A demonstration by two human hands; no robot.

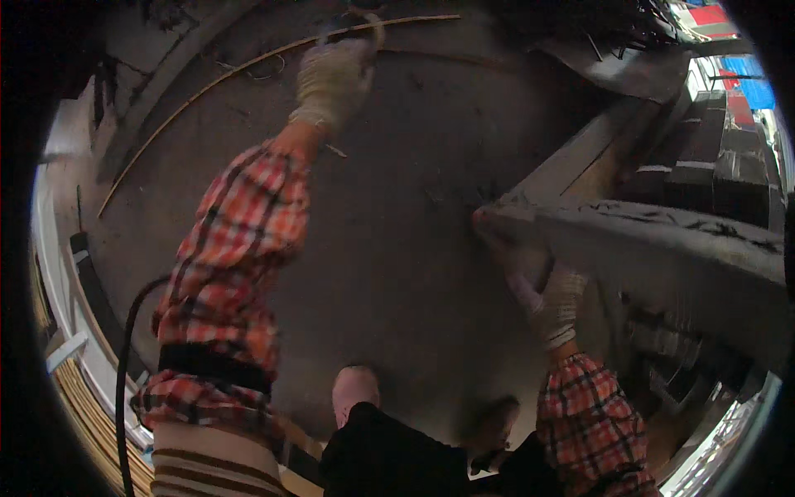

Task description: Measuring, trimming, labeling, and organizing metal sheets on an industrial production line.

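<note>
My left hand (331, 79), in a pale knitted glove, is stretched far ahead over the dark floor. Its fingers look closed around something slim near the top edge, too blurred to name. To the right, my gloved right hand (542, 286) grips the near end of a long grey beam (662, 236) from below and the side. One fingertip shows at the beam's corner. The beam runs off to the right edge, and a second grey length (571, 161) angles away from the same corner.
A long thin curved strip (174, 124) lies across the floor (389, 215) near my left hand. A black cable (128, 356) hangs at the left. Stacked dark boxes (712, 166) stand at the right. My shoes (356, 389) are below, beside long tan strips (83, 414).
</note>
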